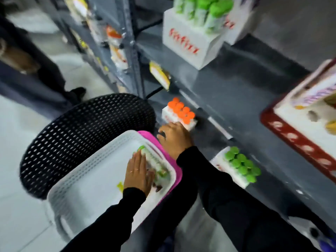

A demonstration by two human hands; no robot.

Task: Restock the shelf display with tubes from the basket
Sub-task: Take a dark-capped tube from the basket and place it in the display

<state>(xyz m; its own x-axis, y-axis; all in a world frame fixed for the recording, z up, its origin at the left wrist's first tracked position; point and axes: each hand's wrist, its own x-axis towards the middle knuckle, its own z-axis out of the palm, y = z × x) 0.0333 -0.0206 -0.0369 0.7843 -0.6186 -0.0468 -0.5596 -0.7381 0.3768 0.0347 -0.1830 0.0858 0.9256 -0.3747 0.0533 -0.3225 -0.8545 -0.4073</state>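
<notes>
A white perforated basket (87, 180) sits on a black chair, stacked over a pink basket (158, 148). Inside it lie a few green-capped tubes (154, 160) along the right wall. My left hand (138, 171) rests flat in the basket, fingers together, touching those tubes. My right hand (174, 137) is past the basket's far corner, curled beside a white display box of orange-capped tubes (180, 113) on a lower shelf; what it holds is hidden. A box of green-capped tubes (240, 166) stands further right on that shelf.
A black mesh chair (81, 135) carries the baskets. On the grey upper shelf (245, 84) stand a white box of green-capped tubes (196, 28) and a red-rimmed display tray (294, 142). Another person's leg and shoe (72, 91) are at left.
</notes>
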